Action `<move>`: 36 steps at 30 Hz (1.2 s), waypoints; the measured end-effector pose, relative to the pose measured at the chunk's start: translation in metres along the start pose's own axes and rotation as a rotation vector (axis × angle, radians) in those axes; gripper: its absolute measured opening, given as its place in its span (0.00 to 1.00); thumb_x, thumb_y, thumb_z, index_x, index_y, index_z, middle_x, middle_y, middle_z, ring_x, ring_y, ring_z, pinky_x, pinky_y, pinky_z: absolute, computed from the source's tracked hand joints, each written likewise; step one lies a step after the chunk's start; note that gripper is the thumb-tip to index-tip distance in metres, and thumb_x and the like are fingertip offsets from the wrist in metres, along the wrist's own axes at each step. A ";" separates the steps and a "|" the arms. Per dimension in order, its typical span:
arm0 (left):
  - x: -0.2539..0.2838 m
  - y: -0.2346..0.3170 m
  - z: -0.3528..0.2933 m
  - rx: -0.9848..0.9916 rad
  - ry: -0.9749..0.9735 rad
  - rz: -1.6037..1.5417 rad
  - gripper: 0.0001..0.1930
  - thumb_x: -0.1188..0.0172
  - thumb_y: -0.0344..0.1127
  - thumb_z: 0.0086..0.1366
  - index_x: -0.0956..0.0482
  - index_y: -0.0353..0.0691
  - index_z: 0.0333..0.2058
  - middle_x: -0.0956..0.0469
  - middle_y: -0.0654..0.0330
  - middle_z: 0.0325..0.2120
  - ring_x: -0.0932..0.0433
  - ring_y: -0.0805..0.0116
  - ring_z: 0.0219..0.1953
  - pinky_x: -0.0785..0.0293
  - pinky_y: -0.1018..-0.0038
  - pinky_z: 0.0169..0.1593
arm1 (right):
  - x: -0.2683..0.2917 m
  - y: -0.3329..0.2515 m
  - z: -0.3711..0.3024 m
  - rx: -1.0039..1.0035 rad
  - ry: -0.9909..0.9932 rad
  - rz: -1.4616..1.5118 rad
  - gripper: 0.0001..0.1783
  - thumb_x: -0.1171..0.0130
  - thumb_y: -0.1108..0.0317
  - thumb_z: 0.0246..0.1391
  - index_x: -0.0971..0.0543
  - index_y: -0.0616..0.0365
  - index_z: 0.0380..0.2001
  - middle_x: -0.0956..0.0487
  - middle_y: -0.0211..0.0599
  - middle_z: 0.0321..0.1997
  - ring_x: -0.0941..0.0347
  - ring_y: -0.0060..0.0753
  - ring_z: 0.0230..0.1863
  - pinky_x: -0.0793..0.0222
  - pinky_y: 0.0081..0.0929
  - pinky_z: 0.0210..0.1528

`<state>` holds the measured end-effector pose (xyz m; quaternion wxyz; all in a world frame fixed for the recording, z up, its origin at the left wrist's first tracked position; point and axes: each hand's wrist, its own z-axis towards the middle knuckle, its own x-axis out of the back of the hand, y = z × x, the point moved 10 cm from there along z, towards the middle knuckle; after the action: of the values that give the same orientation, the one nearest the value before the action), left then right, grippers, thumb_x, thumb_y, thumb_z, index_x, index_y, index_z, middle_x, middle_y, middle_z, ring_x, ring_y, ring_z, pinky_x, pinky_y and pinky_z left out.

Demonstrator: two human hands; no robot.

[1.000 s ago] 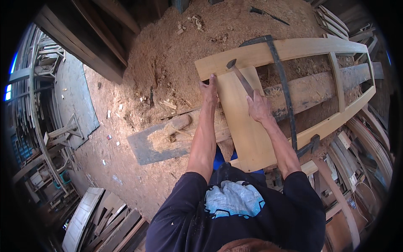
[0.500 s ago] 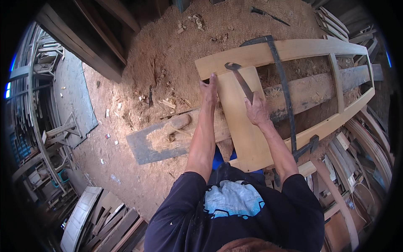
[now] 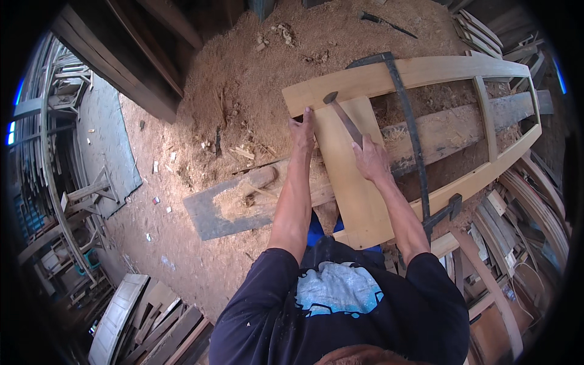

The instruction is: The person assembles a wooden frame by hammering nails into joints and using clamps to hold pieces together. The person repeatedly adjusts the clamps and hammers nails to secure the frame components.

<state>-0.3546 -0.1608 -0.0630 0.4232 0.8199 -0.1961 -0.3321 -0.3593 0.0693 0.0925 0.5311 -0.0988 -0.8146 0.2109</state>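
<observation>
A pale wooden frame [image 3: 438,70] lies before me, with a wide board [image 3: 356,182] crossing its near end between the two long rails. My left hand [image 3: 302,129] grips the frame at its far left corner, where the board meets the far rail; the thumb shows on top and some fingers are hidden. In my right hand [image 3: 372,159] is a hammer [image 3: 347,120], held by its handle above the board. The hammer's head hangs over the joint, just right of my left hand. Whether it touches the wood I cannot tell.
A long dark bar clamp [image 3: 412,131] spans the frame. Beneath lies a thick weathered plank [image 3: 228,207] with shavings on it. Sawdust covers the ground [image 3: 255,79], where a dark tool [image 3: 389,24] lies. Scrap wood [image 3: 167,328] is piled at lower left, more at right.
The hammer's head has shifted slightly left and turned a little in my right hand. My left hand keeps its place at the corner.
</observation>
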 end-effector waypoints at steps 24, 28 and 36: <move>0.039 -0.076 -0.300 0.342 -0.887 1.187 0.36 0.35 0.51 0.65 0.36 0.21 0.53 0.20 0.40 0.43 0.17 0.52 0.44 0.21 0.64 0.47 | 0.050 0.192 -0.280 -0.605 0.462 0.097 0.23 0.40 0.60 0.59 0.25 0.63 0.53 0.24 0.62 0.51 0.29 0.61 0.58 0.36 0.48 0.63; 0.022 -0.068 -0.312 0.422 -0.853 1.092 0.34 0.37 0.51 0.67 0.37 0.22 0.54 0.20 0.39 0.44 0.17 0.54 0.43 0.22 0.65 0.47 | 0.033 0.261 -0.332 -0.791 0.020 0.007 0.29 0.36 0.61 0.56 0.28 0.65 0.58 0.26 0.61 0.60 0.31 0.60 0.64 0.36 0.48 0.64; 0.071 -0.091 -0.313 0.322 -0.617 1.245 0.31 0.52 0.57 0.73 0.32 0.28 0.52 0.21 0.32 0.44 0.21 0.38 0.50 0.27 0.53 0.54 | -0.080 0.308 -0.356 -0.564 -0.591 0.165 0.24 0.35 0.60 0.55 0.21 0.62 0.52 0.17 0.49 0.50 0.21 0.49 0.52 0.26 0.40 0.55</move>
<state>-0.0790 0.0243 -0.0330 0.3331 0.4766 -0.7853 -0.2125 -0.0223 0.3984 0.0121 0.2078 -0.2405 -0.9473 0.0408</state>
